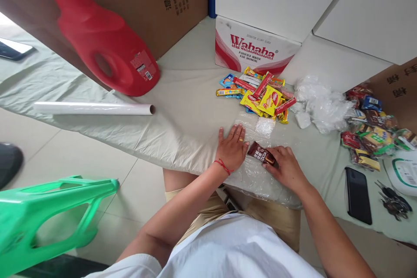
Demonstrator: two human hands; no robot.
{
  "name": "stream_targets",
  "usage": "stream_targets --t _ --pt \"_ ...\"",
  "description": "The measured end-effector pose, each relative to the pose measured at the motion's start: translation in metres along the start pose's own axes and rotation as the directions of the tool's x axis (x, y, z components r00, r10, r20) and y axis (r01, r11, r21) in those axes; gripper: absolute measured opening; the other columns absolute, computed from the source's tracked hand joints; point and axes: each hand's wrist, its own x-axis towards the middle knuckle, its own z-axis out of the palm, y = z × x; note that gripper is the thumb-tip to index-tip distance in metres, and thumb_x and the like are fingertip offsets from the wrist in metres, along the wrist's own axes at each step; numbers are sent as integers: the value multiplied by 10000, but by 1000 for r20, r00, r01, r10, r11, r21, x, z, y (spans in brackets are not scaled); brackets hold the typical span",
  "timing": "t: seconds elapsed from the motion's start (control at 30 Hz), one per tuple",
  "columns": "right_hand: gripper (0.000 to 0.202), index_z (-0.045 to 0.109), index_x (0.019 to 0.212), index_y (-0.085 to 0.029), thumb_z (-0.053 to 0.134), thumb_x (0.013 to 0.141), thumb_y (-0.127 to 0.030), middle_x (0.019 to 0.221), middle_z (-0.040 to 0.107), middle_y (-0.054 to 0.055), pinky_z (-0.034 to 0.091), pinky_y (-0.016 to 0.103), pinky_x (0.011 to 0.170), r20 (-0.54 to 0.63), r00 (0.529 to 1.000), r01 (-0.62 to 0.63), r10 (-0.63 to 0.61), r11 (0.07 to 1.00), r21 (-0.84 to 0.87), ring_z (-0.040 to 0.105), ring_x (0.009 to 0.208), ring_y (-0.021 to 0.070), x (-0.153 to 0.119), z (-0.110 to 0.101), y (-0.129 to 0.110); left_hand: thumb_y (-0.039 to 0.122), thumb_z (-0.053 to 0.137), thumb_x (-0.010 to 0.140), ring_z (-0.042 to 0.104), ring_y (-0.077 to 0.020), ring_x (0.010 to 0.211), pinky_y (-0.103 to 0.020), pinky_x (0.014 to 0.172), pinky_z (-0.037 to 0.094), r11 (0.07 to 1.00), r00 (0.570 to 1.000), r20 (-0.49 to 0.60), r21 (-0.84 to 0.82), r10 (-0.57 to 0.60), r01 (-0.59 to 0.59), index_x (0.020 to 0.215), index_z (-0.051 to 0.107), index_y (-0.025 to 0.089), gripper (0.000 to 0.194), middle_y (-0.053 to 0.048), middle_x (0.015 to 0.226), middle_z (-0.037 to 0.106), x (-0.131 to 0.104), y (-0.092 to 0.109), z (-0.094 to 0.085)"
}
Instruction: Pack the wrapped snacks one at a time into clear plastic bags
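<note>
A brown cocoa snack packet (259,153) lies on a sheet of clear plastic film (250,178) near the table's front edge. My right hand (286,166) pinches the packet's right end between thumb and fingers. Flat on the film and cloth, my left hand (232,147) has its fingers stretched out, the thumb beside the packet's left end. Just beyond the hands sits a small whitish wrapped square (265,127). Behind it is a pile of colourful snack packets (269,99), red, yellow and blue.
Crumpled clear plastic (322,102) and more wrapped snacks (374,134) lie at the right, near a black phone (358,195) and keys (394,200). A white roll (94,108) and red jug (107,47) are at the left. Behind stands a Wahaha box (254,47); a green stool (52,217) is lower left.
</note>
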Motion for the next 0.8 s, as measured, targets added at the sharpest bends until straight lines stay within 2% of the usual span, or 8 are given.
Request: stream_targets --t 0.17,0.27,0.4,0.53,0.63,0.7,0.8 --pt "519 579 1438 -287 619 948 -453 1205 601 122 500 482 965 -57 998 -10 16 995 97 554 1077 300 -9 14 14 471 219 1070 319 -275 1555 -671 1261 111 1000 1000 9 17 4 -4 1587 388 228 596 -92 1664 345 1 -7 -2" --pt "520 580 1444 -321 625 945 -459 1221 588 114 505 495 976 -76 997 -22 32 991 129 553 1090 301 -13 17 16 478 219 1072 332 -274 1549 -687 1257 81 999 999 22 32 43 -44 1591 378 245 591 -81 1664 341 2 -15 -4" --pt "511 597 1426 -317 646 936 -451 1221 584 110 509 488 974 -64 997 -39 49 987 157 546 1080 295 -13 17 17 482 250 1068 340 -286 1545 -690 1254 77 995 996 21 48 90 -91 1595 370 252 587 -83 1661 345 1 -22 -4" --pt "497 605 1412 -296 652 933 -422 1206 583 111 502 480 986 -69 996 -41 54 983 181 535 1090 295 -9 16 16 484 251 1065 327 -287 1551 -684 1255 98 994 996 20 62 87 -88 1600 364 256 592 -81 1662 345 1 -22 -5" --pt "493 616 1403 -264 650 928 -391 1207 591 123 493 478 982 -53 998 -38 46 990 135 525 1082 302 -4 13 11 482 259 1061 307 -296 1560 -683 1252 125 994 997 24 73 77 -79 1606 354 263 595 -76 1665 342 1 -21 -6" --pt "509 621 1404 -253 662 915 -389 1207 607 128 489 482 971 0 999 -39 39 995 89 529 1065 307 1 6 9 483 261 1059 300 -299 1562 -691 1249 131 995 997 29 74 69 -71 1612 339 253 604 -77 1667 340 1 -20 -6" --pt "508 651 1370 -252 662 915 -477 1165 646 123 497 469 953 70 997 -21 15 996 89 563 1042 304 15 -11 10 486 250 1060 293 -291 1564 -688 1255 118 996 997 42 70 60 -63 1614 333 244 611 -80 1671 332 1 -19 -7"
